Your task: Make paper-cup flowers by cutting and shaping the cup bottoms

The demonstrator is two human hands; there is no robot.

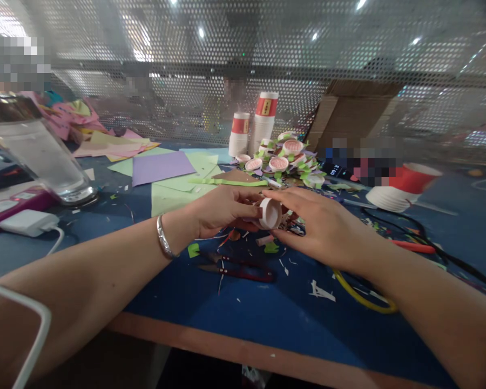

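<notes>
Low over the blue table, my left hand [222, 210] pinches a small white paper cup base [271, 213], cut short, its round hollow side facing right. My right hand [319, 224] curves round the cup base from the right, fingers over its top and thumb below. Some fingertips are hidden behind it. Thread snips [238, 270] with dark handles lie on the table just below my hands. Beyond my hands is a heap of similar round pieces [294, 147] with pink faces and green paper bits.
Stacked paper cups [263, 127] stand behind the heap; another cup stack [403, 186] tilts at right. Purple paper [162, 167] lies on green sheets. A water bottle [51, 156] and white charger [28, 221] are at left. A yellow loop [364, 302] lies near my right forearm.
</notes>
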